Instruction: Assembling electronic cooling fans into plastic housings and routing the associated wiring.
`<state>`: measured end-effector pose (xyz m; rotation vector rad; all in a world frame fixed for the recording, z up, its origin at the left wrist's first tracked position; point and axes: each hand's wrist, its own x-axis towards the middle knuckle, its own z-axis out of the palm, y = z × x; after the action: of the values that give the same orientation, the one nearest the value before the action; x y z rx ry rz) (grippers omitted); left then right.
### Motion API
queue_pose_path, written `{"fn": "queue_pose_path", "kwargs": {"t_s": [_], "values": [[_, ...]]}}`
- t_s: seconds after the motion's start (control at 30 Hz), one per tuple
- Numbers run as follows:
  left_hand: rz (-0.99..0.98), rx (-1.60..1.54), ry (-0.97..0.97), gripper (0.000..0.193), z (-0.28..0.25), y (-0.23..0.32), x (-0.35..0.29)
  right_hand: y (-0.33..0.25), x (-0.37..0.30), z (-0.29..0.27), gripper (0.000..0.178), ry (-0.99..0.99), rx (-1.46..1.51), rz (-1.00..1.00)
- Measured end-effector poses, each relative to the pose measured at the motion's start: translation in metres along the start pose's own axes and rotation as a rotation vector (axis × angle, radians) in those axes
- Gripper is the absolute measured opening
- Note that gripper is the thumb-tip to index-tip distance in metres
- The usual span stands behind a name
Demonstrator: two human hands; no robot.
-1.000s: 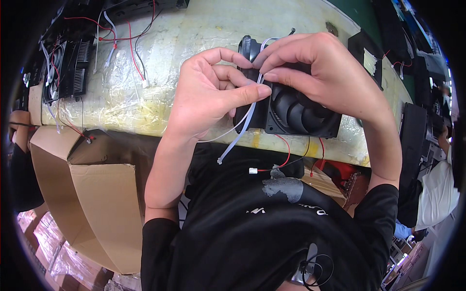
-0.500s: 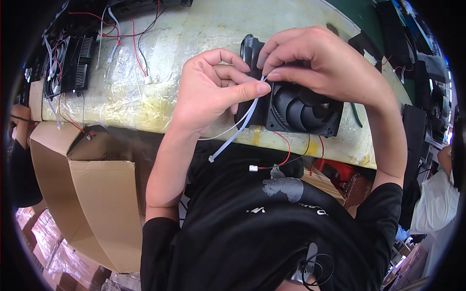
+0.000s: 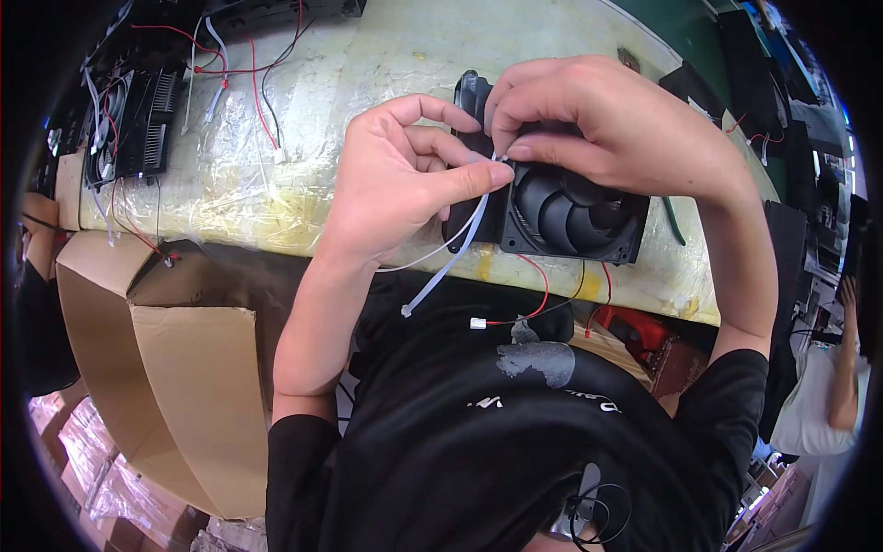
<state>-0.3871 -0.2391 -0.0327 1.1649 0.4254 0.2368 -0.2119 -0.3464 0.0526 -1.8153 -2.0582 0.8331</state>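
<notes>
Basically, both hands meet over the fan (image 3: 561, 216), each w/ a small pinch. The right hand (image 3: 589, 120) has thumb and index brought together on the upper part of the flat cable (image 3: 448, 265), prob. b/c only fingertips can manage such a thin thing. The left hand (image 3: 386, 184) grasps the same cable a bit lower, thumb across it; what presses from behind the thumb I can't tell for sure. Its index is lifted away, which seems to leave room for the right fingers. The exact point b/w the two thumbs is too small to read.

Below the left thumb the cable hangs free, its end over the table edge, so its weight prob. keeps it straight. A thin wire (image 3: 418, 261) runs next to it, then bends off twd the left forearm.

The fan lies flat on the table (image 3: 322, 83), near the edge and right under the hands, I think so that the arms needn't stretch. Beside it, on its left, is a black unit (image 3: 471, 101), partly covered by the fingers. The red lead (image 3: 544, 290) w/ white plug (image 3: 477, 324) drops over the edge, i.e. out of the fingers' way. Further left: another unit (image 3: 152, 129) on the table, and a carton (image 3: 198, 386) below.
</notes>
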Motion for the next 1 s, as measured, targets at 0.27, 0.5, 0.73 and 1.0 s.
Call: {"fn": "queue_pose_path", "kwargs": {"t_s": [0.27,0.5,0.73,1.0], "values": [[0.098,-0.033,-0.026,0.027,0.002,-0.003,0.006,0.004,0.002,-0.004,0.011,-0.006,0.094,0.042],[0.353,0.047,-0.083,0.008,0.001,-0.017,-0.014,-0.03,-0.02,0.021,0.009,0.2,0.01,0.048],[0.561,0.36,0.079,0.012,0.007,-0.016,-0.027,-0.034,-0.034,0.051,0.009,0.299,0.175,0.032],[0.467,0.17,0.17,0.01,0.006,-0.035,-0.007,-0.089,-0.049,0.032,0.006,0.371,0.174,-0.454]]}}
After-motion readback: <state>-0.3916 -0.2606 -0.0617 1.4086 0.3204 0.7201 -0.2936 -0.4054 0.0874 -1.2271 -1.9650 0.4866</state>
